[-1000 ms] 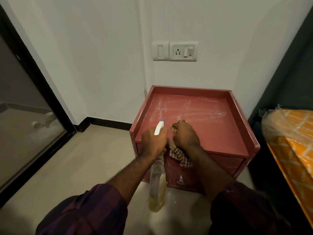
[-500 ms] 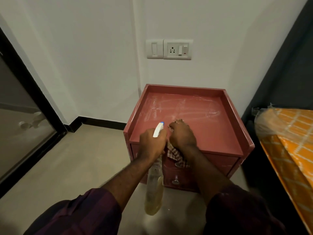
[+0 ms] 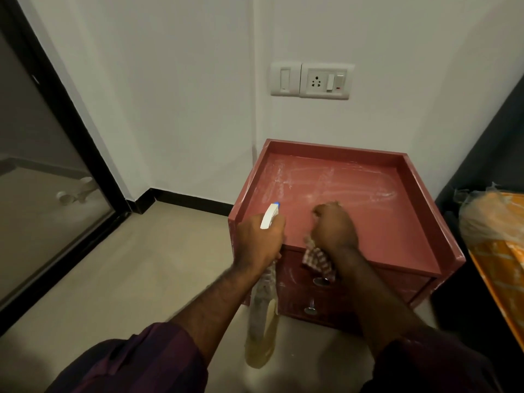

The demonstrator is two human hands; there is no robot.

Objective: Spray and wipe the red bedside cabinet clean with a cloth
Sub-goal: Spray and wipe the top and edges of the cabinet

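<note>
Red bedside cabinet point(image 3: 391, 231) stands against the wall, streaked white on top. Right hand point(image 3: 334, 228) clenches the cloth point(image 3: 317, 258); left hand point(image 3: 259, 241) grips the spray bottle point(image 3: 262, 321). Sweep broad overlapping strokes toward the back rim.

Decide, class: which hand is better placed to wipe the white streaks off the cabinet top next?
The right hand: it grips the cloth and rests on the cabinet top, just short of the streaks. The left hand holds the spray bottle.
</note>
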